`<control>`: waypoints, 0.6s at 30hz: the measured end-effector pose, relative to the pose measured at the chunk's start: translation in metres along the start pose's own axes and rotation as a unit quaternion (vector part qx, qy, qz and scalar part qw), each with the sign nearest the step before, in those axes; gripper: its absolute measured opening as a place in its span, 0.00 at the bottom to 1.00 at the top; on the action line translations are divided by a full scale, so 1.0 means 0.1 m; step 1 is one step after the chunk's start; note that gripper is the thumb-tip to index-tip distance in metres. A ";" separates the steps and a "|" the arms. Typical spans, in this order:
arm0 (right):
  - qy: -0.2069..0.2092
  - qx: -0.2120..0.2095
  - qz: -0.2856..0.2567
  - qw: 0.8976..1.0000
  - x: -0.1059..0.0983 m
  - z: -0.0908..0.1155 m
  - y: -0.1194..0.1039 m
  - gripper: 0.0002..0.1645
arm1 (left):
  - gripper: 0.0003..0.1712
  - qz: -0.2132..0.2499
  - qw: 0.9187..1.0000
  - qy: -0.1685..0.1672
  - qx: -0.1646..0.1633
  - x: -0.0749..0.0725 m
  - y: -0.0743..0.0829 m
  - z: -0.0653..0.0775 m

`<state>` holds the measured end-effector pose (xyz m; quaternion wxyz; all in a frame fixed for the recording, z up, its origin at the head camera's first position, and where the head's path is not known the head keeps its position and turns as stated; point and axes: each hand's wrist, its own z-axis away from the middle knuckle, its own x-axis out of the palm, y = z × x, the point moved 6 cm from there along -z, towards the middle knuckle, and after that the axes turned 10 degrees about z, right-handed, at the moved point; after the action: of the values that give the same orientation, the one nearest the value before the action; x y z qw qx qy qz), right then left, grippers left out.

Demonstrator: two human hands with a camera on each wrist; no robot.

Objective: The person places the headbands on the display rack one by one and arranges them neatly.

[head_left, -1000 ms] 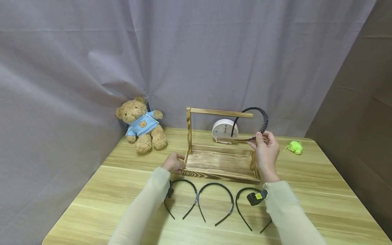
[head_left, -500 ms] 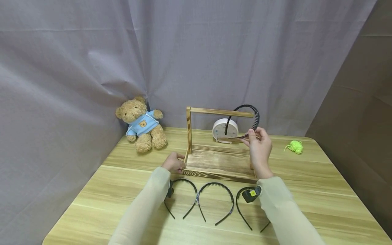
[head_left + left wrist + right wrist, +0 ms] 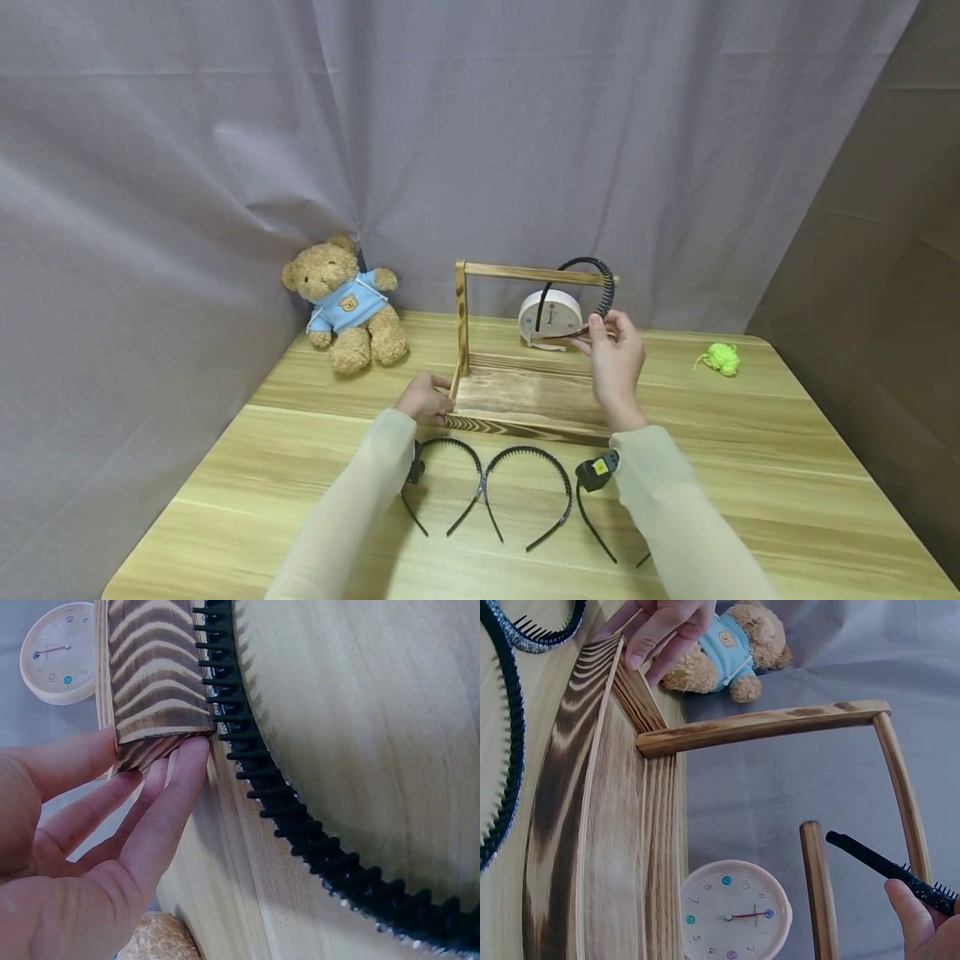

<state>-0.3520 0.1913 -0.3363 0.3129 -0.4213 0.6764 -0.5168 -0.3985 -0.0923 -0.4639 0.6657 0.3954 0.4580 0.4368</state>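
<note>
At the wooden stand (image 3: 525, 395) your left hand (image 3: 424, 397) holds, your right hand (image 3: 617, 354) pinches a probably light, springy headband (image 3: 607, 287), best gripped along one side.

The wooden rack (image 3: 525, 396) stands upright — a black headband (image 3: 608, 292) apparently around its upper bar (image 3: 513, 272).

Pale cream on both arms here: the left sleeve (image 3: 347, 508) runs long and plain, and the right sleeve (image 3: 686, 508) matches it, softly creased. And look, a boxy black right wrist camera (image 3: 592, 475) wearing a bright yellow square sticker (image 3: 600, 467); the black left wrist camera (image 3: 415, 467) shows only partly.
</note>
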 end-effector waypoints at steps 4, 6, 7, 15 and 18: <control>-0.006 0.005 0.005 1.000 0.09 0.01 0.02 0.12 | 0.26 -0.001 1.000 -0.003 0.000 -0.02 0.00 0.00; -0.011 0.008 0.002 1.000 0.12 0.02 0.03 0.10 | 0.26 0.000 1.000 -0.003 0.000 -0.01 -0.01 0.00; -0.013 0.008 -0.001 1.000 0.13 0.02 0.03 0.10 | 0.26 0.002 1.000 -0.003 -0.002 -0.01 -0.01 0.00; -0.024 -0.010 -0.002 1.000 0.23 0.06 0.01 0.12 | 0.27 0.013 1.000 -0.004 0.002 0.00 0.02 0.03; -0.027 -0.007 0.007 1.000 0.27 0.06 0.01 0.13 | 0.27 0.013 1.000 -0.003 0.003 -0.01 0.03 0.03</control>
<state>-0.3596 0.1646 -0.3381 0.3322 -0.4327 0.6739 -0.4984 -0.3964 -0.0923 -0.4603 0.6602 0.4047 0.4516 0.4432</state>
